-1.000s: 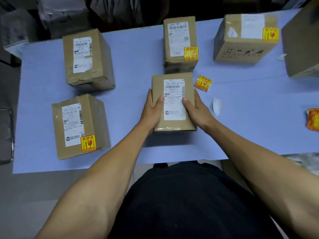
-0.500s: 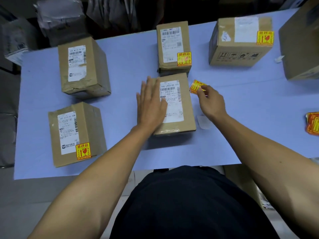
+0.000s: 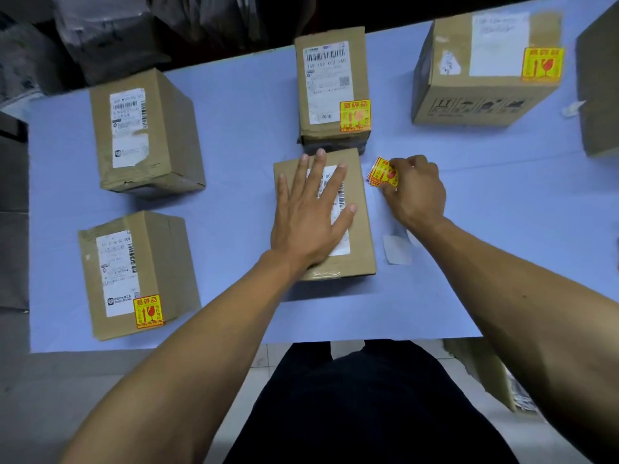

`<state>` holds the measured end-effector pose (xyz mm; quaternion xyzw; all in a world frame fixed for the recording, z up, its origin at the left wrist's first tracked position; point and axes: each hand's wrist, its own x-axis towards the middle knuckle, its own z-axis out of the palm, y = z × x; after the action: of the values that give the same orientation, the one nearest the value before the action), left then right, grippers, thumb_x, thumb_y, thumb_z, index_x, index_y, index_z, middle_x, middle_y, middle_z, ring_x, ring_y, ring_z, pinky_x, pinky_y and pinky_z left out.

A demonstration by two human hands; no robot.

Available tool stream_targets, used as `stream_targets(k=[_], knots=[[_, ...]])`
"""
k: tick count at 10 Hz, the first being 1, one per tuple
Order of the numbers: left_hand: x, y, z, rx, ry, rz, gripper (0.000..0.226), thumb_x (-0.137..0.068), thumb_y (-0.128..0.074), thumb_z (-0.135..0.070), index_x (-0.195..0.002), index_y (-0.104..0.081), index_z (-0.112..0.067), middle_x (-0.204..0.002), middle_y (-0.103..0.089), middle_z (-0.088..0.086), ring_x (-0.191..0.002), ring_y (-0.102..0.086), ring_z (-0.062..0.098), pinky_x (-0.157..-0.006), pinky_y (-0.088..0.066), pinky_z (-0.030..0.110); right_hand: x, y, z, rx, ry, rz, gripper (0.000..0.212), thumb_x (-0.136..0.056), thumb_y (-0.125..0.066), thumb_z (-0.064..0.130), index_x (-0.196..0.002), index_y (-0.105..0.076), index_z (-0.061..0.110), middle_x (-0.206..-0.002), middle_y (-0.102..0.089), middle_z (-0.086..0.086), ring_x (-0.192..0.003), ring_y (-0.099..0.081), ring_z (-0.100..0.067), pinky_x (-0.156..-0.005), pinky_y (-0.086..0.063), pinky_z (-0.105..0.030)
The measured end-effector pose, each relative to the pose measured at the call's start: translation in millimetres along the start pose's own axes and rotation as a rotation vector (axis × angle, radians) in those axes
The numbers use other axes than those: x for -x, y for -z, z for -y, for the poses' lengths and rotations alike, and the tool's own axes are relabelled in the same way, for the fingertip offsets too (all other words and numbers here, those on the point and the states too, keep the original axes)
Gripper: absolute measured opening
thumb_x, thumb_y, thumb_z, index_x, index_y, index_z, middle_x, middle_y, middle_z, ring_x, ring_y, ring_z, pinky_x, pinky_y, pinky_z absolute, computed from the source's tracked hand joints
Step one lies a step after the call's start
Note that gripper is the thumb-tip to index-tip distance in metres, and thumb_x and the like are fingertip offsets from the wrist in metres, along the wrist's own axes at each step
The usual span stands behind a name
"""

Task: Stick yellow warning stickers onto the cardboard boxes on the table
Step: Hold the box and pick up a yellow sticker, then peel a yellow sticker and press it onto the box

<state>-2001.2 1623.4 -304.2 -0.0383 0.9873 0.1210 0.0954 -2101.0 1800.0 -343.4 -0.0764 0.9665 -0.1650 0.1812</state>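
A small cardboard box (image 3: pixel 360 242) with a white shipping label lies in the middle of the blue table (image 3: pixel 502 256). My left hand (image 3: pixel 310 216) rests flat on its top, fingers spread. Just right of the box, my right hand (image 3: pixel 417 190) pinches a small stack of yellow warning stickers (image 3: pixel 382 172) at the table surface. Three other boxes carry a yellow sticker: the near-left box (image 3: pixel 144 272), the far-middle box (image 3: pixel 330 85) and the far-right box (image 3: pixel 482 65). The far-left box (image 3: pixel 144 132) shows only a white label.
A white strip of backing paper (image 3: pixel 397 249) lies on the table right of the middle box. A large brown box (image 3: pixel 601 82) stands at the right edge. Dark bags (image 3: pixel 110 31) are piled behind the table. The front table edge runs just before my body.
Both hands left the sides of the middle box. My left hand went flat onto its top, and my right hand reached right and pinched the yellow stickers.
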Motion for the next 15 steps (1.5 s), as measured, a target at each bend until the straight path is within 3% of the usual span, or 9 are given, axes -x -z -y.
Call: stream_targets(k=[5,7,8,9,10,11,12,14,15], knots=[[0,1,-1,0.009,0.009,0.004,0.064,-0.099,-0.034,-0.056,-0.157,-0.018,-0.033,-0.168,-0.002,0.001,-0.154,0.004,0.022,-0.120,0.009,0.048,-3,11,-3,-0.075,0.028,-0.015,0.038,-0.093,-0.066,0.031,-0.127,-0.068,0.016,-0.137,-0.058,-0.008,-0.125,-0.047,-0.035,-0.082,-0.045,-0.039],[1,2,-1,0.041,-0.006,-0.016,0.064,-0.099,-0.034,-0.056,-0.157,-0.020,-0.032,-0.168,-0.004,0.002,-0.154,0.003,0.022,-0.120,0.008,0.049,4,17,0,-0.233,0.029,-0.084,0.033,-0.094,-0.063,0.030,-0.122,-0.069,0.013,-0.121,-0.068,-0.011,-0.113,-0.056,-0.032,-0.084,-0.047,-0.039],[2,8,-2,0.132,0.009,-0.012,0.061,-0.101,-0.039,-0.052,-0.155,-0.028,-0.028,-0.167,-0.009,0.002,-0.154,-0.001,0.022,-0.121,0.006,0.048,17,31,9,-0.496,0.031,-0.115,0.023,-0.091,-0.066,0.029,-0.108,-0.073,0.015,-0.099,-0.074,0.002,-0.089,-0.066,-0.007,-0.085,-0.052,-0.035],[5,22,-7,0.457,0.056,-0.168,0.043,-0.100,-0.053,-0.036,-0.137,-0.056,-0.014,-0.151,-0.046,0.008,-0.144,-0.034,0.023,-0.121,-0.021,0.041,36,45,20,-0.603,0.090,-0.145,0.016,-0.087,-0.069,0.029,-0.099,-0.074,0.019,-0.086,-0.070,0.013,-0.078,-0.064,-0.002,-0.081,-0.054,-0.033],[5,42,-20,0.816,0.175,-0.257,0.025,-0.097,-0.057,-0.034,-0.107,-0.071,-0.016,-0.105,-0.071,-0.004,-0.099,-0.062,0.006,-0.090,-0.048,0.020,54,54,31,-0.576,0.216,-0.147,0.019,-0.086,-0.071,0.028,-0.102,-0.074,0.019,-0.094,-0.073,0.004,-0.082,-0.065,-0.014,-0.080,-0.055,-0.038],[-1,56,-31,1.205,0.298,-0.071,0.017,-0.095,-0.063,-0.027,-0.091,-0.072,-0.014,-0.083,-0.072,0.001,-0.078,-0.066,0.014,-0.075,-0.054,0.031,65,60,46,-0.518,0.356,-0.156,0.021,-0.085,-0.073,0.023,-0.105,-0.073,0.016,-0.097,-0.073,0.000,-0.084,-0.064,-0.017,-0.079,-0.053,-0.031],[0,61,-27,1.264,0.306,-0.043,0.010,-0.094,-0.065,-0.014,-0.090,-0.071,-0.008,-0.079,-0.069,0.006,-0.071,-0.062,0.015,-0.065,-0.051,0.032,73,66,56,-0.474,0.422,-0.165,0.026,-0.083,-0.074,0.019,-0.109,-0.073,0.016,-0.100,-0.072,-0.002,-0.086,-0.064,-0.017,-0.078,-0.051,-0.026],[17,69,-8,1.347,0.282,-0.109,0.008,-0.094,-0.064,-0.007,-0.096,-0.071,-0.009,-0.085,-0.071,0.004,-0.070,-0.067,0.003,-0.063,-0.050,0.016,77,78,79,-1.209,-0.004,0.104,0.029,-0.088,-0.073,0.008,-0.116,-0.065,0.011,-0.097,-0.070,-0.008,-0.086,-0.071,-0.018,-0.080,-0.060,-0.031],[26,72,-3,1.434,0.330,-0.106,0.008,-0.094,-0.065,-0.010,-0.089,-0.069,-0.015,-0.078,-0.071,0.001,-0.068,-0.064,0.007,-0.063,-0.049,0.021,81,82,86,-1.351,-0.110,0.319,0.010,-0.096,-0.064,0.013,-0.104,-0.067,0.008,-0.078,-0.068,-0.005,-0.055,-0.062,-0.006,-0.066,-0.058,-0.025]])
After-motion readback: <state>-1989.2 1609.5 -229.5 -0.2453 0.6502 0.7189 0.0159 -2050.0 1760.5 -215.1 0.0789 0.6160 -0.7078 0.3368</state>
